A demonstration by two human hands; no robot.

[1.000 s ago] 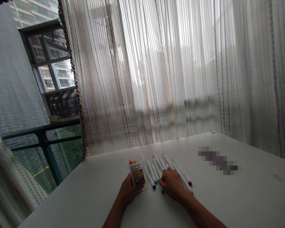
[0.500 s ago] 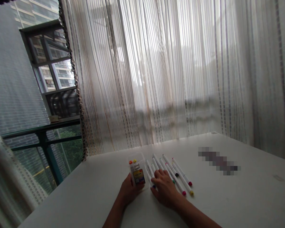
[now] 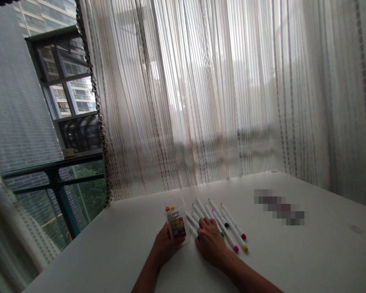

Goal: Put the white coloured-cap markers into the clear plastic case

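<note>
My left hand (image 3: 166,243) is wrapped round a clear plastic marker case (image 3: 178,226) with a dark printed label. An orange-capped marker (image 3: 167,209) and a yellow-capped marker (image 3: 172,207) stand up in it. The case's transparent lid (image 3: 178,201) is swung back behind it. My right hand (image 3: 211,242) rests among white markers on the table, its fingers curled. Its thumb and fingers close on the dark-capped end of a white marker (image 3: 191,230) beside the case; the fingers partly hide that end. Several more white markers (image 3: 228,234) lie slanted to its right, with pink, yellow, red, green and black ends.
All of this is on a white table (image 3: 293,256). A blurred-out, pixelated long object (image 3: 280,207) lies farther right. Sheer striped curtains (image 3: 201,101) hang behind the table's far edge, and a green railing (image 3: 59,187) shows at left.
The marker at my right fingers has shifted and slants more, its far end nearer the case. My right hand has moved very slightly. My left hand still holds the case.
</note>
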